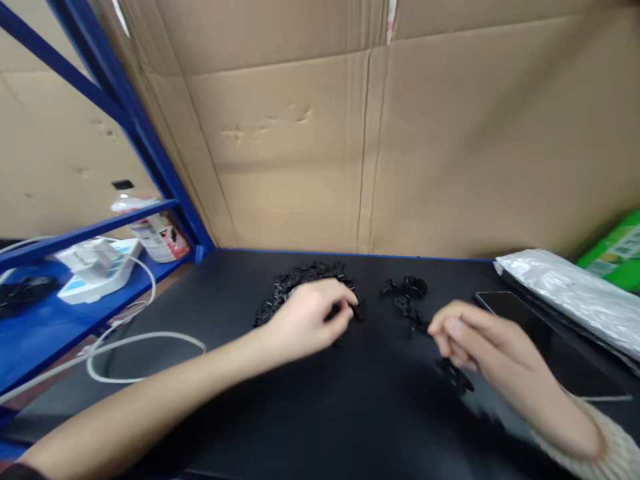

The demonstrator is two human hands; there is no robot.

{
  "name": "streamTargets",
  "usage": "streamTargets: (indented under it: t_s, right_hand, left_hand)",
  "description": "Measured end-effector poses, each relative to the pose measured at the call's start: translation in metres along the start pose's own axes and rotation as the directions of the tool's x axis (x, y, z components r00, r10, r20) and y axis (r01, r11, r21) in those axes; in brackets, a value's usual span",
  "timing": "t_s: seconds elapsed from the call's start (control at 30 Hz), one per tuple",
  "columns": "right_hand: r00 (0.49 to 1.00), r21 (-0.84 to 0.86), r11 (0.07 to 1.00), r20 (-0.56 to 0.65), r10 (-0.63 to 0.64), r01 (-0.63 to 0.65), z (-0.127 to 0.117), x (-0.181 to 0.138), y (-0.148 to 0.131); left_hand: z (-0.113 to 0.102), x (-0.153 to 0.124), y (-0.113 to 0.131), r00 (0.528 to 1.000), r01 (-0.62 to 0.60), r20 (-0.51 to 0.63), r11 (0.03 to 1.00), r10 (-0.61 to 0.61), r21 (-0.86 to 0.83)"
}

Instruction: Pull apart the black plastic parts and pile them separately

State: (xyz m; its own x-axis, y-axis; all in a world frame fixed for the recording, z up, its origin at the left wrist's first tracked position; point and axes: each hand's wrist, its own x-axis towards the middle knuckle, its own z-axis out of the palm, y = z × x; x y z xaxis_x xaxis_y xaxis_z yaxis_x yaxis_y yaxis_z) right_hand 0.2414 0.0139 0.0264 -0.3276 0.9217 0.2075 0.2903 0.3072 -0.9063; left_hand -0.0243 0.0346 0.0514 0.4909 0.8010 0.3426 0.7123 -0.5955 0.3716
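My left hand point(313, 317) reaches over the right side of a pile of small black plastic parts point(310, 270). Its thumb and forefinger are curled together, with a dark piece at their tips; where that piece ends and the pile begins is hard to make out. On the right, my right hand point(493, 350) is closed in a pinch. A black plastic part point(456, 377) pokes out below its fingers, and a thin dark end shows ahead of the fingertips. Just beyond lies a small group of similar black parts point(414, 287).
A dark phone-like slab point(545, 340) and a silver plastic bag point(575, 300) lie on the right of the black table point(345, 413). Cardboard point(285, 153) stands behind. At left, a blue shelf point(30, 333) holds a power strip point(100, 270) and bottle point(155, 233); a white cable point(150, 339) loops over the table.
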Motion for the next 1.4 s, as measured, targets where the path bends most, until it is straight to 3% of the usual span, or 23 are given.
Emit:
streamTargets:
  t_s: [0.03,0.1,0.17,0.27,0.33,0.47,0.57,0.7,0.8,0.9,1.1,1.27,1.4]
  right_hand:
    - [0.995,-0.048,0.998,-0.097,-0.037,0.032,-0.011,0.006,0.001]
    - [0.980,-0.196,0.979,-0.176,-0.098,0.062,-0.031,0.019,0.005]
    - [0.992,-0.323,0.944,-0.079,-0.101,0.071,-0.046,0.029,0.012]
    - [0.993,-0.457,0.888,0.120,0.002,0.053,-0.055,0.039,0.026]
    - [0.985,-0.517,0.854,0.169,0.028,0.065,-0.053,0.041,0.035]
    - [0.979,-0.531,0.836,0.200,-0.036,0.140,-0.045,0.040,0.039]
    - [0.987,-0.455,0.883,0.153,-0.054,0.119,-0.038,0.034,0.028]
    - [0.990,-0.215,0.975,0.135,-0.034,0.063,-0.019,0.021,0.006]
    - [0.988,0.025,0.998,0.142,0.055,-0.059,0.005,0.009,-0.002]
    - [0.979,0.197,0.965,0.142,0.144,-0.170,0.027,0.000,0.000]
    - [0.961,0.270,0.927,0.166,0.221,-0.260,0.043,-0.005,0.010]
    - [0.964,0.358,0.902,0.193,0.181,-0.241,0.043,-0.003,0.011]
    - [0.949,0.414,0.865,0.255,0.188,-0.283,0.045,-0.002,0.009]
  left_hand:
    - [0.013,-0.007,0.010,0.997,-0.060,0.044,0.994,0.064,-0.086]
    - [0.036,-0.019,0.024,0.983,-0.108,0.124,0.968,0.138,-0.225]
    - [0.053,-0.029,0.031,0.970,-0.113,0.170,0.942,0.173,-0.315]
    - [0.065,-0.035,0.032,0.953,-0.131,0.206,0.917,0.221,-0.377]
    - [0.066,-0.034,0.030,0.951,-0.125,0.216,0.912,0.222,-0.390]
    - [0.065,-0.033,0.028,0.967,-0.053,0.204,0.906,0.152,-0.420]
    - [0.066,-0.032,0.029,0.977,-0.013,0.184,0.889,0.109,-0.458]
    - [0.067,-0.033,0.032,0.993,0.081,0.117,0.836,-0.020,-0.543]
    - [0.068,-0.034,0.033,0.988,0.149,0.128,0.721,-0.085,-0.676]
    - [0.068,-0.035,0.034,0.990,0.139,0.130,0.612,-0.059,-0.778]
    - [0.065,-0.033,0.035,0.985,0.173,0.158,0.533,-0.075,-0.828]
    - [0.066,-0.029,0.035,0.937,0.336,0.296,0.242,-0.187,-0.910]
    - [0.067,-0.029,0.036,0.911,0.364,0.311,0.174,-0.270,-0.915]
